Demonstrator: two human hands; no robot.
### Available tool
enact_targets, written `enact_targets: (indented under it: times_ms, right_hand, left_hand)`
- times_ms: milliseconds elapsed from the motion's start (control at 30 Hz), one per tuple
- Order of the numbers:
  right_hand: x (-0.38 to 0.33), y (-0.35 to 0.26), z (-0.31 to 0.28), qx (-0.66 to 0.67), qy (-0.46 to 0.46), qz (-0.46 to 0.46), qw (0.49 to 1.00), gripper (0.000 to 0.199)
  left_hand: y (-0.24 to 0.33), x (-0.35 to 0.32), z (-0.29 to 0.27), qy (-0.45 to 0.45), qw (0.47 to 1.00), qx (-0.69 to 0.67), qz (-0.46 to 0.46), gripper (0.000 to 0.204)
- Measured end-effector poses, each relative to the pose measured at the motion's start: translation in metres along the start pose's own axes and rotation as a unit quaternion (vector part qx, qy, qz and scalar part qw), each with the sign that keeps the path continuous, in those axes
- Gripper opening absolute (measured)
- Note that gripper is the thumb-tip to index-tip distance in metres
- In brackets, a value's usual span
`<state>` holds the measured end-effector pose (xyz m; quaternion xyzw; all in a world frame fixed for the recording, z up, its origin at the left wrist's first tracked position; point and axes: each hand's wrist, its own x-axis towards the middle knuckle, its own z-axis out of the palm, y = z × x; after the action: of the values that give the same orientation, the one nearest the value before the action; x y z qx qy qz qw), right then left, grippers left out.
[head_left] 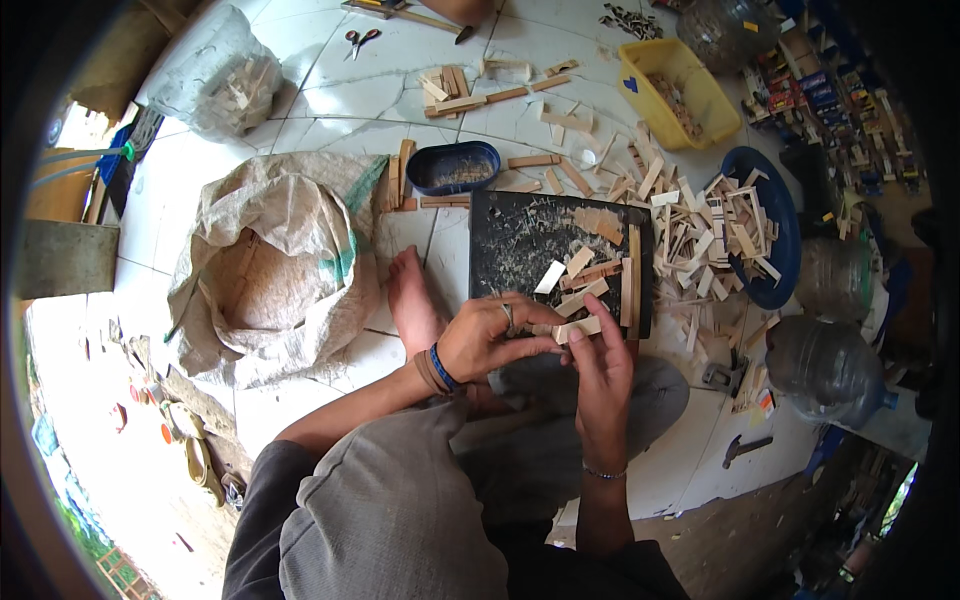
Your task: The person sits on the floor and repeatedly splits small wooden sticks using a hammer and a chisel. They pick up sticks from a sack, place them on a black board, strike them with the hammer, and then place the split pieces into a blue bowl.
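Observation:
My left hand (490,338) and my right hand (602,365) meet over my lap, both pinching a small pale wooden strip (577,328). The left wrist wears a blue band and a ring shows on one finger. Just beyond the hands lies a black cutting mat (520,245) with several cut wood strips (590,275) and shavings on it. My bare foot (412,300) rests to the left of the mat.
A woven sack (275,265) lies open at left. A blue oval tub (455,165), a yellow tub (680,85) and a blue round tray (775,215) heaped with wood pieces ring the mat. Scissors (360,40), a hammer (745,448) and clear water jugs (825,370) lie around.

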<state>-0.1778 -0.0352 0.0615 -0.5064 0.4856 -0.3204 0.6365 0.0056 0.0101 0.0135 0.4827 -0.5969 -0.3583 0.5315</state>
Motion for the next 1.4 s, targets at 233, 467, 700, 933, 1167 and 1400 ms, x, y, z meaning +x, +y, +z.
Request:
enact_targets:
  times_ms: [233,467,700,933,1167,1400]
  right_hand:
    - [0.0,0.002,-0.001,-0.01,-0.003,0.015,1.0,0.045]
    - [0.0,0.004,-0.003,-0.013,-0.002,0.01,1.0,0.042]
    - [-0.001,0.002,0.0,-0.007,0.008,0.008,1.0,0.039]
    - [0.002,0.003,0.001,-0.022,0.005,-0.007,1.0,0.039]
    - [0.0,-0.001,0.004,-0.045,-0.007,-0.005,0.999,0.041]
    - [0.001,0.001,0.008,-0.023,-0.016,0.001,1.0,0.042]
  left_hand:
    - [0.0,0.001,0.0,0.01,1.0,-0.001,0.006,0.03]
    - [-0.001,0.001,0.001,0.007,1.0,0.0,0.014,0.031]
    - [0.001,0.001,0.0,-0.006,1.0,-0.011,-0.005,0.03]
    - [0.001,0.002,0.0,0.008,1.0,-0.005,0.008,0.03]
    - [0.005,0.011,-0.016,0.003,1.0,0.01,-0.004,0.029]
    - [-0.033,0.032,-0.053,0.061,0.929,0.365,0.016,0.034]
